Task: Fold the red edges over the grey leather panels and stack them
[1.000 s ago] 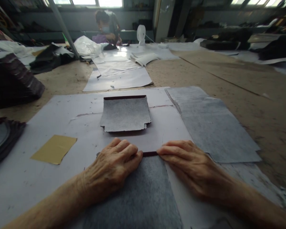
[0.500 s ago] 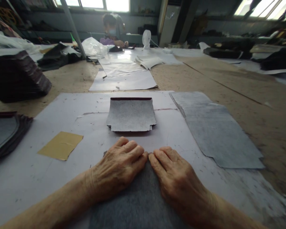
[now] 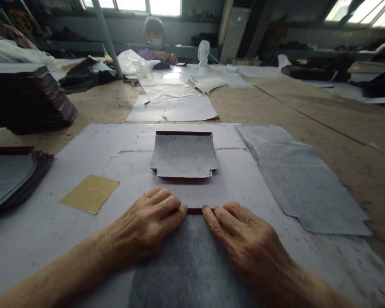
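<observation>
A grey backed sheet (image 3: 192, 261) lies flat in front of me, its far edge turned over into a narrow dark red strip (image 3: 195, 211). My left hand (image 3: 149, 224) is closed at the left part of that strip, thumb and fingers pinching the fold. On the right part, my right hand (image 3: 248, 237) presses the fold with its fingers bent and drawn together. Beyond both hands rests a smaller grey piece (image 3: 184, 154) with a dark red far edge and notched near corners. The fingers cover the sheet's far corners.
White paper (image 3: 141, 188) covers the worktop under my hands. A yellow card (image 3: 91, 193) lies to the left, grey sheets (image 3: 301, 179) to the right. Dark stacks (image 3: 28, 98) and layered pieces (image 3: 8, 177) stand at far left. Across the table sits another person (image 3: 154, 42) near a small white fan (image 3: 204, 52).
My hands have moved apart along the far edge, uncovering the dark red strip between them. The whole view has shifted slightly, so things appear further right.
</observation>
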Demonstrator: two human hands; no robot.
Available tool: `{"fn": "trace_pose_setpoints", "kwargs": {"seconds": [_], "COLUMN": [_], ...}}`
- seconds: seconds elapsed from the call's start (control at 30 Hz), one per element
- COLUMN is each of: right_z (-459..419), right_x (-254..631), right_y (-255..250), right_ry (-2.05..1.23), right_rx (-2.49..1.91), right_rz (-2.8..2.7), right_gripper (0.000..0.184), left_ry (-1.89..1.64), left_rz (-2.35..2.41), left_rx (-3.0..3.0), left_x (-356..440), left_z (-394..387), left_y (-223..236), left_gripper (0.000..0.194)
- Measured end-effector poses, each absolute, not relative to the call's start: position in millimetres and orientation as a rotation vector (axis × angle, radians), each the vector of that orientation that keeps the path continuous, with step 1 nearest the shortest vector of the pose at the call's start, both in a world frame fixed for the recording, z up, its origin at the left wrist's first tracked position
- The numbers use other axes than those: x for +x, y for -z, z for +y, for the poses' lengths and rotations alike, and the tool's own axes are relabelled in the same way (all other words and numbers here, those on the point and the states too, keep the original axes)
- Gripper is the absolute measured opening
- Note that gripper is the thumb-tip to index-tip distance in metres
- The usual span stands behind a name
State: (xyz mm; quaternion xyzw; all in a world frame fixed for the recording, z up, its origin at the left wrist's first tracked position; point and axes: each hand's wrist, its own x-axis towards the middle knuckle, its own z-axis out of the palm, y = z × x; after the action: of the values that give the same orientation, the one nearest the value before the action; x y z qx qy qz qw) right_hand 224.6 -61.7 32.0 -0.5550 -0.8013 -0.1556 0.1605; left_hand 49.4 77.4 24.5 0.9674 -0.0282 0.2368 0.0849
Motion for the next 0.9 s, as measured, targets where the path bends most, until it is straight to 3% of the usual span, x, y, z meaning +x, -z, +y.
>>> {"fn": "trace_pose_setpoints", "kwargs": {"seconds": [0.17, 0.4, 0.6, 0.9], "right_z": [-54.5, -42.3, -41.6, -38.0], "right_x": [209.0, 197.2, 202.8, 197.9], "right_y": [-44.6, -30.6, -24.5, -35.4], "right_ry": [0.693, 0.323, 0.406, 0.389], "right_rx": [-1.661, -1.478, -1.429, -1.472], "right_rz": [-2.337, -2.235, -2.236, -2.380], "right_gripper": [0.039, 0.034, 0.033, 0.033], "left_ry": [-0.688, -0.684, -0.671, -0.766], "left_rz": [-0.038, -0.044, 0.009, -0.023], "left_rx": [2.856, 2.792, 2.752, 2.893], "left_x": [50.2, 46.0, 24.3, 24.7], "left_z": [75.6, 81.4, 92.0, 84.1], "left_y": [-22.8, -24.3, -24.3, -23.9], "left_gripper": [0.026, 0.026, 0.034, 0.025]}}
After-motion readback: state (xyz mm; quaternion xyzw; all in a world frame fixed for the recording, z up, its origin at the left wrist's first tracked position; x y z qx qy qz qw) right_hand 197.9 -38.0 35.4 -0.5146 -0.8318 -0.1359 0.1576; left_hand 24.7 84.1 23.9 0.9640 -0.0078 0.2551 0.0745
